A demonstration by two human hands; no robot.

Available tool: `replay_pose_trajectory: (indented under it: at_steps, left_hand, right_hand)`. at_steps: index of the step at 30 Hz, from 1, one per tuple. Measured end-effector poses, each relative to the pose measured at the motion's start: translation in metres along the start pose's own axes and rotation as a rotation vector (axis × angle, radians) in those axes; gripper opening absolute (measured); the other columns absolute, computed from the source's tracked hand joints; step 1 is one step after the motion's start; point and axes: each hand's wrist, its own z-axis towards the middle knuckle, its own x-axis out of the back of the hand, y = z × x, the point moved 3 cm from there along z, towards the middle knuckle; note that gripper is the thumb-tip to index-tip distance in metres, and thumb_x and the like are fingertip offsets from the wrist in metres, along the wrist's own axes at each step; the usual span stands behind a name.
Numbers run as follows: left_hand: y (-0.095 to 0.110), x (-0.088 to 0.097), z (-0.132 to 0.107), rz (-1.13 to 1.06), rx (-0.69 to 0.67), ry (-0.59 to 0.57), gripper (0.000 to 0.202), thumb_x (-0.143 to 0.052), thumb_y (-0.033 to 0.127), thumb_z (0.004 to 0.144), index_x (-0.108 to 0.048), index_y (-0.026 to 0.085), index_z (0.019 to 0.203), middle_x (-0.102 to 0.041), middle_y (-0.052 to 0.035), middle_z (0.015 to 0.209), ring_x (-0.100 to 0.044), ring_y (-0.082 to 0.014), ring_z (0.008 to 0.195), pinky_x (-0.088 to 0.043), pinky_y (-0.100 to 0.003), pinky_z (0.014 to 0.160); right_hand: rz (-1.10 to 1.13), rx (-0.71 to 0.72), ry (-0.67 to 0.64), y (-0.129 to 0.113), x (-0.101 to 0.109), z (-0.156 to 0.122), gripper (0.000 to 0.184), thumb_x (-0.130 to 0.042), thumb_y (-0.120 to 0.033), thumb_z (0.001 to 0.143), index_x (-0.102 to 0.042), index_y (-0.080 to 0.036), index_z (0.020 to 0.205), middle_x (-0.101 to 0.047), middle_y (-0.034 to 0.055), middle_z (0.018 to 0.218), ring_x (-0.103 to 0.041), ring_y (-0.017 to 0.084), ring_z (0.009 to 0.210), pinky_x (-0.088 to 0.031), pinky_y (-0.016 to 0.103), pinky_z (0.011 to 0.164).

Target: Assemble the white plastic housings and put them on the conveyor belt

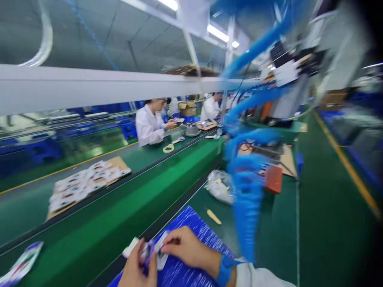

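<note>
At the bottom of the view my left hand (138, 269) and my right hand (187, 247) meet over a blue ribbed mat (191, 223). Both pinch a small flat white and purple packet (155, 251) between their fingertips. My right wrist wears a blue strap (223, 268) with a white sleeve behind it. The picture is smeared by motion, so the packet's details are unclear.
A green conveyor belt (125, 199) runs away to the left, carrying a cardboard sheet of printed packets (86, 181) and a tape roll (168, 148). Blue coiled hoses (247, 187) hang at the right, near a clear bag (220, 185). People in white coats (149, 123) work further along.
</note>
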Motion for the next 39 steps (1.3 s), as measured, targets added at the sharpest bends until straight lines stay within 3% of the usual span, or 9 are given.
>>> replay_pose_trajectory:
  at_steps: [5,10,14,18,23,39]
  left_hand:
    - [-0.002,-0.001,-0.002,-0.437,0.119,-0.115,0.062,-0.067,0.056,0.071,-0.055,0.015,0.116,-0.064,-0.0169,0.118,-0.062,-0.0275,0.110,-0.050,-0.042,0.095]
    - [-0.006,-0.006,-0.005,-0.587,0.123,-0.158,0.057,-0.072,0.050,0.073,-0.057,0.016,0.117,-0.061,-0.0161,0.123,-0.059,-0.0268,0.115,-0.046,-0.040,0.101]
    - [-0.010,-0.009,-0.007,-0.574,0.116,-0.230,0.056,-0.068,0.049,0.077,-0.060,0.015,0.120,-0.062,-0.0160,0.123,-0.060,-0.0276,0.115,-0.049,-0.040,0.098]
    - [-0.009,-0.009,-0.008,-0.450,0.044,-0.265,0.048,-0.062,0.047,0.083,-0.062,0.019,0.123,-0.059,-0.0120,0.130,-0.056,-0.0269,0.120,-0.044,-0.042,0.104]
    - [-0.004,-0.007,-0.009,-0.274,-0.098,-0.273,0.039,-0.054,0.040,0.089,-0.064,0.022,0.122,-0.061,-0.0100,0.129,-0.055,-0.0250,0.121,-0.037,-0.044,0.109]
    - [0.007,-0.007,-0.015,-0.218,-0.184,-0.257,0.036,-0.047,0.032,0.095,-0.060,0.022,0.128,-0.060,-0.0102,0.129,-0.056,-0.0236,0.118,-0.043,-0.041,0.104]
  right_hand:
    - [-0.105,0.098,-0.037,-0.010,-0.004,0.000,0.023,-0.063,-0.041,0.084,-0.073,-0.020,0.079,-0.067,0.0035,0.080,-0.061,0.019,0.078,-0.047,0.029,0.075]
    - [-0.169,0.110,0.006,-0.010,-0.006,-0.003,0.020,-0.061,-0.035,0.086,-0.071,-0.019,0.080,-0.066,0.0028,0.077,-0.059,0.018,0.074,-0.046,0.028,0.070]
    - [-0.162,0.039,0.036,-0.009,-0.009,-0.004,0.017,-0.062,-0.033,0.084,-0.071,-0.019,0.081,-0.065,0.0008,0.072,-0.055,0.015,0.064,-0.044,0.025,0.062]
    - [-0.209,0.104,0.086,-0.013,-0.010,-0.006,0.020,-0.062,-0.038,0.084,-0.071,-0.021,0.080,-0.064,0.0006,0.070,-0.054,0.015,0.063,-0.044,0.025,0.061]
    - [-0.294,0.177,0.119,-0.016,-0.010,-0.008,0.022,-0.058,-0.038,0.088,-0.070,-0.021,0.081,-0.063,0.0013,0.074,-0.055,0.016,0.067,-0.045,0.026,0.064]
    - [-0.392,0.219,0.160,-0.015,-0.014,-0.013,0.021,-0.056,-0.036,0.089,-0.067,-0.021,0.080,-0.059,0.0012,0.069,-0.050,0.015,0.059,-0.042,0.027,0.058]
